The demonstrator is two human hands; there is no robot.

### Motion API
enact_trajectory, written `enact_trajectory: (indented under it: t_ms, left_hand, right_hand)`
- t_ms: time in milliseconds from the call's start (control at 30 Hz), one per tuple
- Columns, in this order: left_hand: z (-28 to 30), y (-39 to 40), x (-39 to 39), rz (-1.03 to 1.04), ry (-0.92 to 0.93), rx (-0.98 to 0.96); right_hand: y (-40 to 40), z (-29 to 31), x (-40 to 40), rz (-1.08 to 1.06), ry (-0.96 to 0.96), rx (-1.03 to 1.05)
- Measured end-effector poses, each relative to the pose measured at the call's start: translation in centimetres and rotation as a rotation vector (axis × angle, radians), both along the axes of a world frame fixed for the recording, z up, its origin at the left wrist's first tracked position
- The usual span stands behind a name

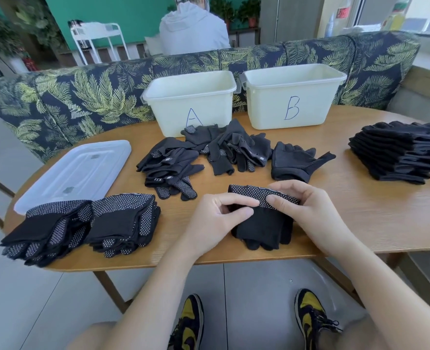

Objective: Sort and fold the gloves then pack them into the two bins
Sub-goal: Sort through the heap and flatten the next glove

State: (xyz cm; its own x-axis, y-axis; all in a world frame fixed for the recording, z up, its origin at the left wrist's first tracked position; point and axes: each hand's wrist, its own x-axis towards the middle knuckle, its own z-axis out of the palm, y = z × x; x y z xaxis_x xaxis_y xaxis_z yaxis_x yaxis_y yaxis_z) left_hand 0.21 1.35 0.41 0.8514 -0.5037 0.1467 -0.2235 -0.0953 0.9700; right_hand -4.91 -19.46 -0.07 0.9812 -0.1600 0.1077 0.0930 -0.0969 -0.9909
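Note:
A black dotted glove (262, 226) lies near the table's front edge, its dotted cuff end folded over. My left hand (216, 221) pinches its left side and my right hand (307, 210) pinches the dotted fold on the right. Behind them lies a loose heap of black gloves (219, 150), with a single plain glove (292, 160) to its right. Two folded stacks of dotted gloves (82, 223) sit at the front left. A tall stack of plain black gloves (401, 152) sits at the far right. Bin A (191, 97) and bin B (292, 92), both white, stand at the back.
A translucent lid (77, 170) lies on the left of the wooden table (360, 223). A leaf-patterned sofa (82, 97) backs the table. A person in a grey hoodie (193, 29) sits beyond it, facing away. My shoes (307, 314) show under the table edge.

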Motion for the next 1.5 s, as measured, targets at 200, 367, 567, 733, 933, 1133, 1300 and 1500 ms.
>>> enact_trajectory:
  t_ms: [200, 367, 567, 733, 933, 1133, 1300, 1500]
  left_hand:
    - [-0.2, 1.5, -1.3, 0.206, -0.038, -0.050]
    - [0.0, 2.8, -2.9, 0.276, -0.146, 0.001]
    - [1.0, 5.5, -4.6, 0.299, -0.193, 0.003]
    - [2.5, 8.1, -5.1, 0.413, -0.281, 0.002]
    - [3.4, 12.3, -5.7, 0.688, -0.256, -0.067]
    - [3.7, 16.2, -4.6, 0.830, -0.190, -0.089]
    - [4.0, 17.6, -3.5, 0.866, -0.178, 0.047]
    - [4.1, 18.5, -2.9, 0.843, -0.140, 0.240]
  right_hand:
    - [2.5, -0.2, 0.3, 0.079, 0.140, 0.527]
    - [4.6, 0.1, -0.4, 0.096, 0.102, 0.456]
    - [7.1, 1.3, -0.4, 0.127, 0.050, 0.369]
    - [9.8, 2.7, 0.4, 0.200, 0.042, 0.316]
    - [15.6, 4.5, 2.3, 0.256, 0.050, 0.294]
    - [20.7, 5.4, 4.7, 0.302, 0.111, 0.263]
    - [22.2, 5.6, 5.8, 0.282, 0.152, 0.236]
    - [22.2, 5.5, 6.5, 0.257, 0.231, 0.166]
